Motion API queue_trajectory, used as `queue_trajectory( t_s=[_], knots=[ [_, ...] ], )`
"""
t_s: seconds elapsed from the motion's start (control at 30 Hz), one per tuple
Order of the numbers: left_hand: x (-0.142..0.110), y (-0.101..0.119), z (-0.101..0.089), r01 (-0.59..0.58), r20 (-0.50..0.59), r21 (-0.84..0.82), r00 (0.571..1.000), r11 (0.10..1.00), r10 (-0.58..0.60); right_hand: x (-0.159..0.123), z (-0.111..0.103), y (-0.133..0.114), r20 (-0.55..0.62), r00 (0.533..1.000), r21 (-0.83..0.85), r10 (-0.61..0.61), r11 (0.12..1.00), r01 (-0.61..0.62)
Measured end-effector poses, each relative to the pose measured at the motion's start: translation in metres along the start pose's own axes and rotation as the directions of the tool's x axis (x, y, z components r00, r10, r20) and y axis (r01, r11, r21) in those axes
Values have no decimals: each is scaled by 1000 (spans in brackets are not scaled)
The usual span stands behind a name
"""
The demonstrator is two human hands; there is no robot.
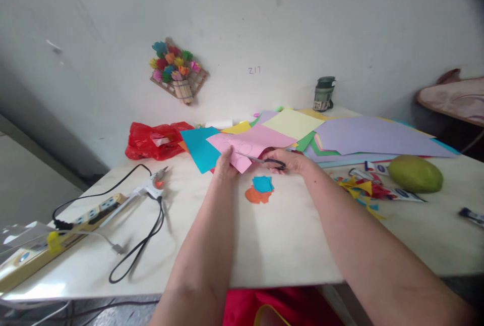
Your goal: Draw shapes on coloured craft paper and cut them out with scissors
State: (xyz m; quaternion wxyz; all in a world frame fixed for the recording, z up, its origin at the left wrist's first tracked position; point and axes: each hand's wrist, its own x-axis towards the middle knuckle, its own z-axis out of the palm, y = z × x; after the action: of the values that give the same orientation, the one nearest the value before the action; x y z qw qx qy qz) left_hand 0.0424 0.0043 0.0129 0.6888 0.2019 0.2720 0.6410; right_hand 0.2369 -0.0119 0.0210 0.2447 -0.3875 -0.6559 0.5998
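Note:
My left hand pinches the lower left part of a sheet of pink paper, which has circles drawn on it. In my right hand is a pair of scissors with black handles, its blades lying across the pink sheet near the drawn circles. Whether the blades are parted is too small to tell. Just below the hands, small blue paper pieces overlap orange paper pieces on the table. A blue sheet lies behind my left hand.
Coloured sheets spread along the back. A green fruit, glue tubes and paper scraps lie at right. At left are a red plastic bag, a glue gun with its cord, and a power strip. A bottle stands by the wall.

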Motion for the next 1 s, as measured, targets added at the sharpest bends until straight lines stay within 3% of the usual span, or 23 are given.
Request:
queue_trajectory(
  t_s=[0.47, 0.8, 1.0],
  knots=[
    [-5, 2, 4, 16, 11, 17, 1000, 1000, -16, 4, -5, 4, 50, 994, -71, -101, 992, 104],
    [7, 1, -3, -50, -18, -46, 999, 998, 49, 0, -3, 2, -13, 1000, 80, -23, 997, 24],
    [10, -2, -3, -41, -35, -74, 999, 996, 38, -2, -1, 0, 22, 999, 42, -39, 998, 38]
  ],
)
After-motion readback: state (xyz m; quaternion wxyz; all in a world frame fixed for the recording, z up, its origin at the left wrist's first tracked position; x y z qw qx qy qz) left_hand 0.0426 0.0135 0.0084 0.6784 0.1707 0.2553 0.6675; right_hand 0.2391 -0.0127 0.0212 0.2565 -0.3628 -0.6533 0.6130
